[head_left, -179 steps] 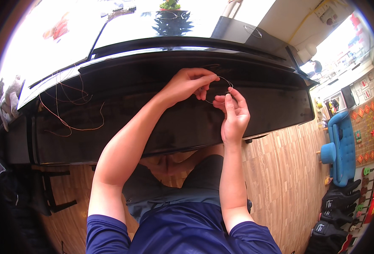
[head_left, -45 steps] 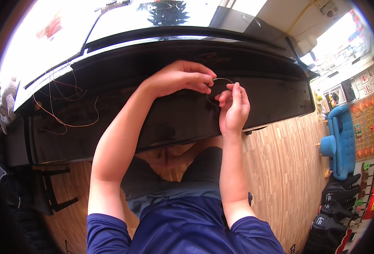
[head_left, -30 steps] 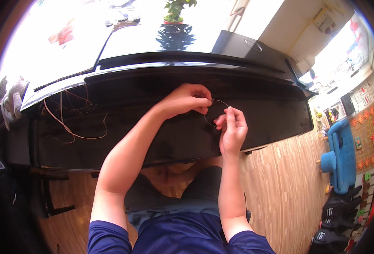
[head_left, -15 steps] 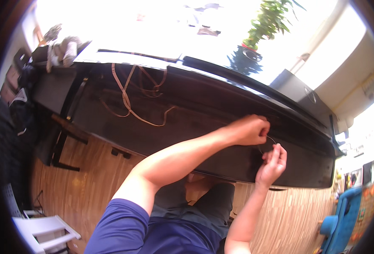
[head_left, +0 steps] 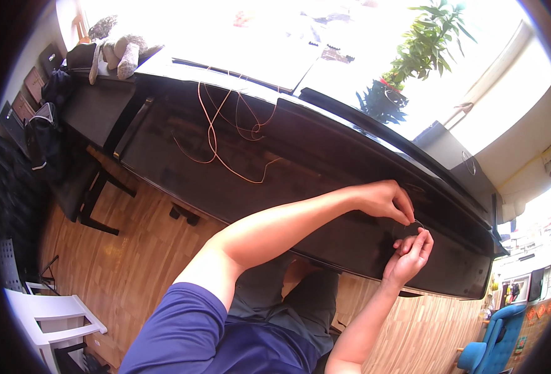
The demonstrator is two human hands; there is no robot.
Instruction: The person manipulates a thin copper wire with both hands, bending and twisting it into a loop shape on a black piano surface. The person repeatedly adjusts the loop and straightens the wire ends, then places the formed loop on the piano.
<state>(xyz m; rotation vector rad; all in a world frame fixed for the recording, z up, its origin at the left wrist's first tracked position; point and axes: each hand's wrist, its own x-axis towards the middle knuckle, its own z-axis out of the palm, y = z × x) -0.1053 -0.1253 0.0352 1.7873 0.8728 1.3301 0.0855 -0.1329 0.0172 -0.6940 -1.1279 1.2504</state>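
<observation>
Over the right part of a long, glossy black piece of furniture (head_left: 344, 249), my two hands work close together. My left hand (head_left: 384, 199) reaches across with its fingertips pinched on one end of a short, thin dark wire (head_left: 420, 222). Just below and to the right, my right hand (head_left: 409, 257) pinches the same wire between thumb and fingers. The wire arches in a small curve between the two pinches. Its exact ends are too fine to make out. Off to the left, a tangle of thin copper-coloured wire (head_left: 213, 146) hangs over the back edge and lies loosely on the black surface.
A potted green plant (head_left: 428, 47) stands at the back right, by a thin wire loop (head_left: 468, 163). Grey soft toys (head_left: 127, 53) lie at the back left. A white chair (head_left: 63, 321) is at the lower left, a blue armchair (head_left: 500, 336) at the lower right.
Both hands have shifted slightly right and down in the picture, still pinching the thin wire. My left fingers now point downward more. The whole view has shifted a little too.
</observation>
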